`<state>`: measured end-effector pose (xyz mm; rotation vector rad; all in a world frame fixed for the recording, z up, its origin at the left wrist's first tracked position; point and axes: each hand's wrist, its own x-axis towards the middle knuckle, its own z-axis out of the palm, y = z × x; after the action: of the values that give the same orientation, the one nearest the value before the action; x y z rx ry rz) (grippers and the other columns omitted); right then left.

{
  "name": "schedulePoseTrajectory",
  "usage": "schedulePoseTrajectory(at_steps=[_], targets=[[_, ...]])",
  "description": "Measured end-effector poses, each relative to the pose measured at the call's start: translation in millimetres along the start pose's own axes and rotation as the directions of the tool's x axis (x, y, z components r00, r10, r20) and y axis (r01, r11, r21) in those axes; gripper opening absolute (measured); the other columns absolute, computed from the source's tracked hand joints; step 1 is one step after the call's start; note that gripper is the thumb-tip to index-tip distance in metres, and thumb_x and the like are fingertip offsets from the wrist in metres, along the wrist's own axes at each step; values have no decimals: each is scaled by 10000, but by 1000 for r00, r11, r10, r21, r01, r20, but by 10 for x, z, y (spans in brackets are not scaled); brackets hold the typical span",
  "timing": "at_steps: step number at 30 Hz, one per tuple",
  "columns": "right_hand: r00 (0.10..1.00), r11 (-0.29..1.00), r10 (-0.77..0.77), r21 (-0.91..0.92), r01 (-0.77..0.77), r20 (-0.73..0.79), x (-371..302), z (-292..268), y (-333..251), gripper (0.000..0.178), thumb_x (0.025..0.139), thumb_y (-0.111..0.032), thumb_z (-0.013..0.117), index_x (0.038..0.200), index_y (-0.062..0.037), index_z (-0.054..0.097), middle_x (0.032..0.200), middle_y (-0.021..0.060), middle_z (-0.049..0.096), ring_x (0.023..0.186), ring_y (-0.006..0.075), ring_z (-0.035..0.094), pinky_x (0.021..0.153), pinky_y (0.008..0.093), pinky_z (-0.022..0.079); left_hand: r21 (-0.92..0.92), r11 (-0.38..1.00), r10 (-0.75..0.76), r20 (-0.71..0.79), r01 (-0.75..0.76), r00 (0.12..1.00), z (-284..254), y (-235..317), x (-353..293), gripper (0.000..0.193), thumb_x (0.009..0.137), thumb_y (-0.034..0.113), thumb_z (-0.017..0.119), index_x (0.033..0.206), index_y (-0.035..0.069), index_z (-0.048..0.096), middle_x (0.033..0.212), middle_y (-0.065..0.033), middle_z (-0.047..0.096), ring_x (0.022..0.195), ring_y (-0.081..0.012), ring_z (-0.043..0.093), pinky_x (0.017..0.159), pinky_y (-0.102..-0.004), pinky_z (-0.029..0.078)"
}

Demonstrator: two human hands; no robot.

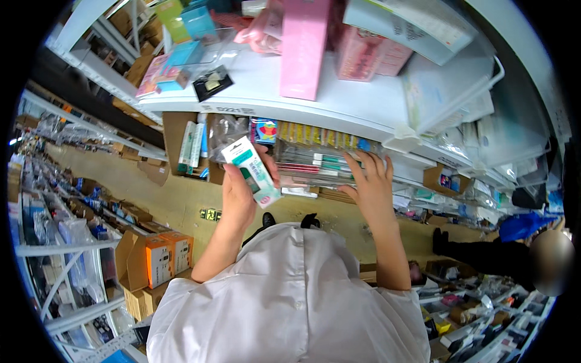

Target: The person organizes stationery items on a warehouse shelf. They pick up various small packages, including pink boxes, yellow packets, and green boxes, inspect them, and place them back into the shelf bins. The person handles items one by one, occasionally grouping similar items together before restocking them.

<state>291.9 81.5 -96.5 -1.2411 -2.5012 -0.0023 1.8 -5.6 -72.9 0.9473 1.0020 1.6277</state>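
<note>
My left hand (240,198) is closed around a small white and green box (252,170) with a hang-hole tab, tilted in front of my chest. To the right, my right hand (373,189) has its fingers spread, and its fingertips rest at the right end of a stack of clear flat packs (296,167) with red and green parts. I cannot tell what is inside those packs. Behind them stands a row of yellow-edged packs (318,134). A blue and red pack (264,130) sits just beyond my left fingers.
Above the packs, a white shelf (242,91) bears a tall pink box (304,48) and several other cartons. A brown carton (181,142) with slim white boxes stands to the left. Orange boxes (163,260) are lower left. Another person (484,251) is at the right.
</note>
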Motion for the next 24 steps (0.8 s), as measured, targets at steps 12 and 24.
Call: schedulePoseTrajectory(at_steps=[12, 24], targets=[[944, 965, 106, 260, -22, -312, -253, -62, -393, 644, 881, -288, 892, 1447, -95, 652, 1503, 158, 581, 1380, 397, 555, 1186, 595, 423, -564, 789, -262, 53, 245, 964, 82, -8, -94, 798, 1072, 762, 423, 1429, 64, 570, 1140, -61, 629, 1058, -214, 629, 939, -399, 543], [961, 872, 74, 485, 67, -267, -389, -558, -562, 425, 824, -96, 909, 1227, -85, 772, 1177, 83, 704, 993, 236, 695, 833, 402, 577, 484, 874, -285, 578, -41, 765, 675, 31, 45, 485, 1087, 377, 692, 1413, 18, 682, 1150, -170, 737, 1019, -272, 719, 911, -385, 552]])
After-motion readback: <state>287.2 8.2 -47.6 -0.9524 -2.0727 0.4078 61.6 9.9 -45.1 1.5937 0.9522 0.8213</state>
